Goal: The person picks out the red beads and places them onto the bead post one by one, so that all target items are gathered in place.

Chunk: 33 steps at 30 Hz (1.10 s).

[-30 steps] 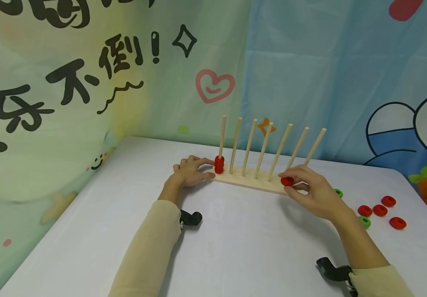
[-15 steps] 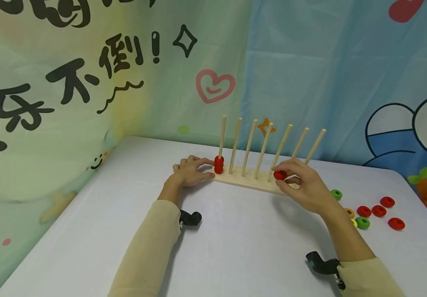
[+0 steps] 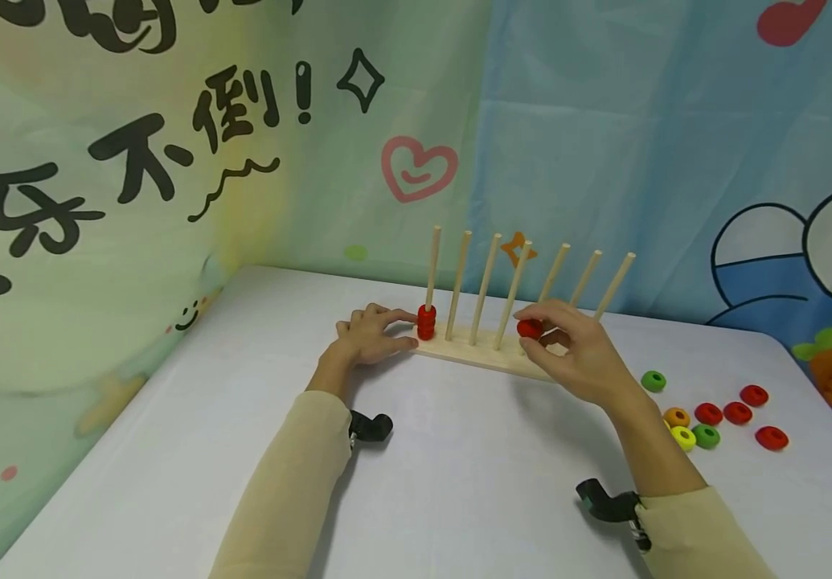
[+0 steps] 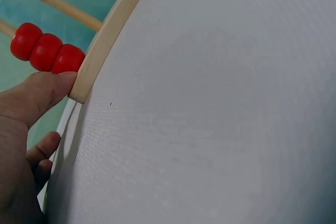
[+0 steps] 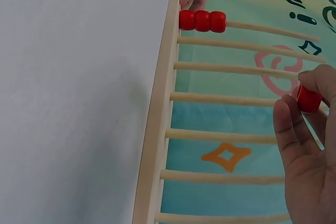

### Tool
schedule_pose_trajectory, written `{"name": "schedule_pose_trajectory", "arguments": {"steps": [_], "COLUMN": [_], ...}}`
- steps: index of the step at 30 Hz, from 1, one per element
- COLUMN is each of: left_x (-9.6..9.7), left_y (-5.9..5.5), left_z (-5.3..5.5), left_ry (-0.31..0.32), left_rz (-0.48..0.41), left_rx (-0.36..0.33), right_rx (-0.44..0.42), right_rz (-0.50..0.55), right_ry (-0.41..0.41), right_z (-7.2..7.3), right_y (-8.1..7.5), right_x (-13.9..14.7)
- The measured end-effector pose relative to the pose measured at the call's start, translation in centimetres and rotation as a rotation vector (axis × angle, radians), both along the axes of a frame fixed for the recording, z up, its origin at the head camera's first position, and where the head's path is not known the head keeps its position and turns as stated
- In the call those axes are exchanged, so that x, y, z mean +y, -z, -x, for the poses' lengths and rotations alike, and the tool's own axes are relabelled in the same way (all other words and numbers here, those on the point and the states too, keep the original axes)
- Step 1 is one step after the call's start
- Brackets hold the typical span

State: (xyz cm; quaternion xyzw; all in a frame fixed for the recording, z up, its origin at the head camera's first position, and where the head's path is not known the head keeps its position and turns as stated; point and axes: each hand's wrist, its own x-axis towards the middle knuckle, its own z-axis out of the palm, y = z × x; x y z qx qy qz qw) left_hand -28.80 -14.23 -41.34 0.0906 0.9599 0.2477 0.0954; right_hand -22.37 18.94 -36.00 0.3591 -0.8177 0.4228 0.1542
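Note:
A wooden peg stand (image 3: 477, 351) with a row of upright pegs stands towards the back of the table. Three red beads (image 4: 47, 51) are stacked on its leftmost peg. My left hand (image 3: 368, 336) holds that end of the base, thumb in front and index finger reaching behind; the thumb tip touches the wood beside the lowest bead. Between thumb and fingers my right hand (image 3: 580, 347) pinches another red bead (image 5: 308, 99). That bead is in front of the pegs, right of the middle, above the base. The right hand hides the lower parts of the right-hand pegs.
Loose red beads (image 3: 737, 413), green beads (image 3: 706, 437), an orange bead (image 3: 677, 416) and a yellow bead (image 3: 683, 437) lie on the white table (image 3: 459, 466) at the right. A printed cloth (image 3: 567, 121) hangs behind.
My right hand has carried its red bead leftward and a little up along the front of the pegs, uncovering loose beads at the right. The left hand has stayed at the stand's end.

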Motion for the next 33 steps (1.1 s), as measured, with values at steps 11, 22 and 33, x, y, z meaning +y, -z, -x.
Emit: {"name": "schedule_pose_trajectory", "arguments": {"steps": [11,22,33], "left_x": [0.1,0.0,0.0], "left_y": [0.0,-0.1,0.0], "left_z": [0.0,-0.1,-0.1], "left_ry": [0.001,0.003,-0.001], "left_rz": [-0.005,0.001,0.012], "left_rx": [-0.004,0.009,0.010], "right_rx": [0.026,0.019,-0.017], "right_rz": [0.065,0.119,0.148], "right_ry": [-0.029,-0.030,-0.068], "right_z": [0.4,0.8,1.0], "right_y": [-0.2,-0.6,-0.4], "right_x": [-1.0,-2.4,-3.5]}}
